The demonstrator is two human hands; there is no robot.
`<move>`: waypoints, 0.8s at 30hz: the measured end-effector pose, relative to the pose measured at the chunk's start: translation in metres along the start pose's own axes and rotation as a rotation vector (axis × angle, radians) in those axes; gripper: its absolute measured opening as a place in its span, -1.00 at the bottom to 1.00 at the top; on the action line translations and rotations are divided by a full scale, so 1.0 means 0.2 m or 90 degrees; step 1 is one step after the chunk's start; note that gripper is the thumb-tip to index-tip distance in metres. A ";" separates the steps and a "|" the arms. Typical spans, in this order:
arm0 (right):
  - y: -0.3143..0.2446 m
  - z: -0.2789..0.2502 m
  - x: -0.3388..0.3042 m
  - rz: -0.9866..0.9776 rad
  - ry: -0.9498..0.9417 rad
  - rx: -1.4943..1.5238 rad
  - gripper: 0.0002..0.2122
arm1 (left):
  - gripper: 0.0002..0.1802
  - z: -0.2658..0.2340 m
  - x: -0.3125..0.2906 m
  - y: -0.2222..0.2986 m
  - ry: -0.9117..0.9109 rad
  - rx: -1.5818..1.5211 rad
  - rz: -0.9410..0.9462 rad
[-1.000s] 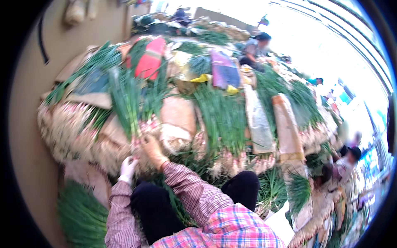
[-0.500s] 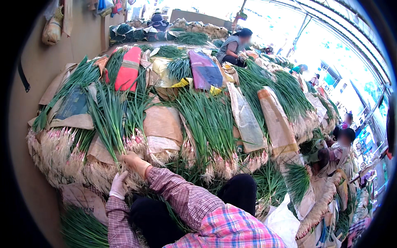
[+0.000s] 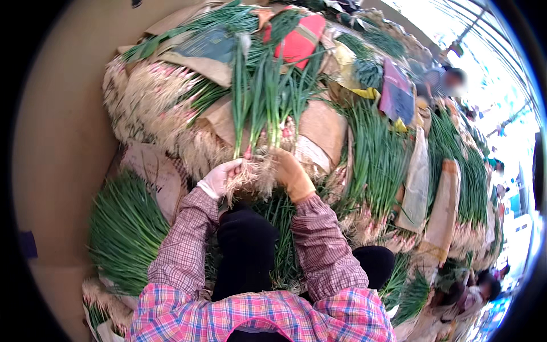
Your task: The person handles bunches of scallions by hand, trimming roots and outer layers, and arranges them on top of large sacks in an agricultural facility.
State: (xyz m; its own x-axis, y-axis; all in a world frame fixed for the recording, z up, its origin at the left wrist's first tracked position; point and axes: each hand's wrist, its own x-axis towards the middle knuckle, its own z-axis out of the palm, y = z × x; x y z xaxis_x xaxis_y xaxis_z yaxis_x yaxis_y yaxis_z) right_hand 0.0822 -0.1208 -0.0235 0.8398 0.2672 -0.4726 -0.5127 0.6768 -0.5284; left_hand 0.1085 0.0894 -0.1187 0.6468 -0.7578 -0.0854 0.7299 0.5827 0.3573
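Observation:
My left hand [image 3: 219, 176], in a white glove, pinches the root end of a few spring onions [image 3: 239, 122]. Pale stringy roots hang over its fingers. Close beside it, my right hand [image 3: 291, 173] in a tan-orange glove is closed round the base of more spring onions [image 3: 275, 114], with a clump of dry roots between the two hands. The long green leaves of both lots point away from me over the heap. Pinkish bulbs show just above the gloves. The right fingertips are partly hidden by the roots.
Spring onions [image 3: 370, 159] lie in bundles across the heap, among brown paper sheets [image 3: 322, 128] and a red wrapper [image 3: 302, 43]. More green leaves [image 3: 125, 233] lie at my left, beside a tan wall [image 3: 62, 142]. Other people [image 3: 467, 296] sit at the right.
My view has swung left and down, so the heap appears further right. My hands have moved apart slightly, and the left now holds some spring onions separate from those in the right.

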 end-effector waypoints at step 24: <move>0.18 -0.09 0.04 -0.132 -0.031 -0.188 -0.83 | -0.84 0.19 0.07 -0.02 0.382 0.484 0.074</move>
State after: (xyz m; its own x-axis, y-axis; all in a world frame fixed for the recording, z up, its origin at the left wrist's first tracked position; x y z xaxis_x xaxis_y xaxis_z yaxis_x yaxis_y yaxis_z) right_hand 0.0672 -0.1071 -0.0585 0.9350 0.1830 -0.3037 -0.3545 0.4943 -0.7937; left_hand 0.1075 0.0654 -0.0865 0.8648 -0.3097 -0.3952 0.4527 0.1403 0.8806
